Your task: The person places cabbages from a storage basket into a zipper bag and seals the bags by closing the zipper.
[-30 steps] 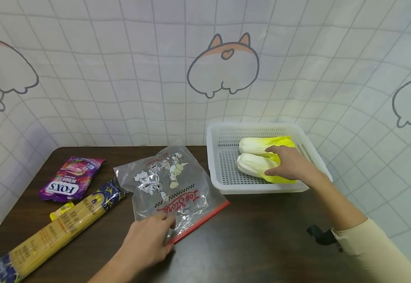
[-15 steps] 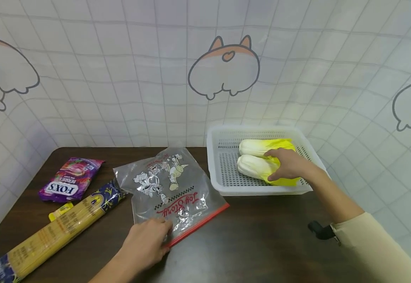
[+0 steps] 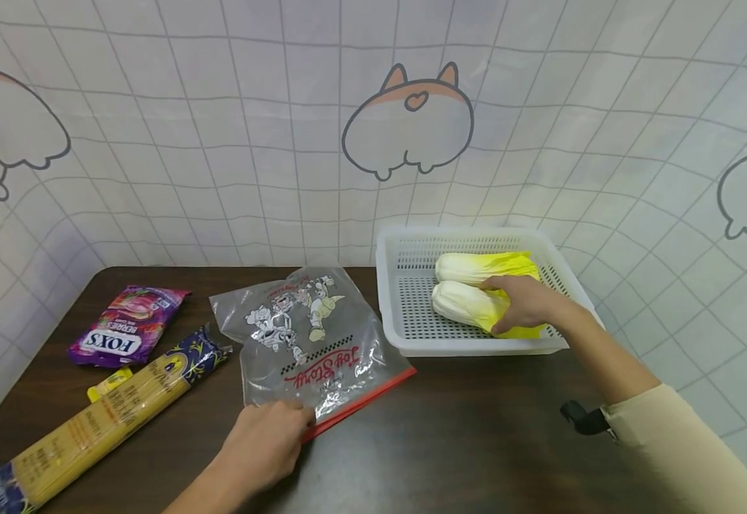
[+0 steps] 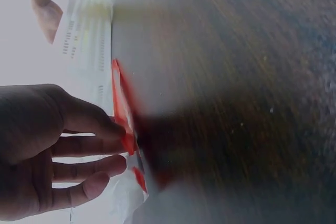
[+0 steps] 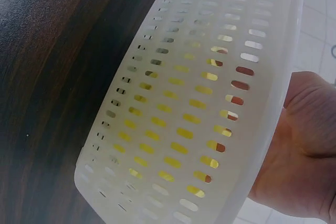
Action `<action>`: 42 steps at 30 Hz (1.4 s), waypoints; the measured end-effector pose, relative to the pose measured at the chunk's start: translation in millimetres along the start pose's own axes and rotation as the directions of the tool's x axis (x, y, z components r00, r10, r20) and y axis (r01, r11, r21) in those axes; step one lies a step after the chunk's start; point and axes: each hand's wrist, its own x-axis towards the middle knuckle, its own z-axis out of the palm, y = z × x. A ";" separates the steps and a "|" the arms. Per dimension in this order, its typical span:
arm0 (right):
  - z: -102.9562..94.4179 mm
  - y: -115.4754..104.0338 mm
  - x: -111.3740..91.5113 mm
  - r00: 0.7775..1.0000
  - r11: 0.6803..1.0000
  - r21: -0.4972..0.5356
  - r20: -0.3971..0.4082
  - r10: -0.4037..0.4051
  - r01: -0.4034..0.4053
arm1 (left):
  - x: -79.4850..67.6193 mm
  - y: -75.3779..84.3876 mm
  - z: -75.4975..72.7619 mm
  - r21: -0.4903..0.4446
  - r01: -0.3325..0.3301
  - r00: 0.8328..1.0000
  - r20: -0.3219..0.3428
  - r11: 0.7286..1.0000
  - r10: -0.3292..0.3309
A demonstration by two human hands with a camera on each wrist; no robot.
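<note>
My left hand (image 3: 261, 442) pinches the red edge of a clear zip bag (image 3: 312, 343) printed with cartoon figures and "Toy Story". In the left wrist view, thumb and index finger meet on the red strip (image 4: 121, 108), which stands up off the table. Inside a white plastic basket (image 3: 476, 346) lie two napa cabbages, white at the base with yellow leaves. My right hand (image 3: 528, 303) grips the nearer napa cabbage (image 3: 457, 303) from above by its leafy end; the farther napa cabbage (image 3: 460, 268) lies beside it. In the right wrist view the basket wall (image 5: 173, 103) hides the fingers.
On the left of the dark table (image 3: 463, 442) lie a purple Fox's candy bag (image 3: 126, 325), a long pack of spaghetti (image 3: 97, 428) and a small yellow item (image 3: 108, 384) partly behind the pack. A white tiled-pattern curtain (image 3: 271, 143) stands behind the table.
My right hand has shifted slightly towards me and closed round the nearer napa cabbage. The bag's red edge has lifted a little at my left hand and its two strips show apart.
</note>
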 end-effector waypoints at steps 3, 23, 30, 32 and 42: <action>-0.3 1.4 0.0 1.000 1.000 0.002 -0.003 -0.021 0.021 | -0.2 -0.1 1.4 0.026 -0.005 1.000 -0.023 1.000 0.006; 5.8 8.9 7.1 1.000 1.000 -0.005 0.008 -0.026 0.026 | -2.4 0.5 -14.3 0.041 0.135 0.990 -0.052 0.990 -0.133; 5.9 9.3 9.1 0.999 1.000 -0.004 0.035 -0.029 0.029 | -6.4 1.3 -20.0 0.137 0.157 0.981 -0.137 0.978 -0.138; 6.2 9.6 9.1 0.999 1.000 -0.013 0.035 -0.024 0.024 | -7.5 1.9 -22.9 0.168 0.170 0.979 -0.143 0.971 -0.147; 10.4 11.8 8.8 0.999 0.998 -0.053 0.043 0.024 -0.022 | -14.5 -2.6 -43.5 0.166 0.223 0.962 -0.197 0.961 -0.190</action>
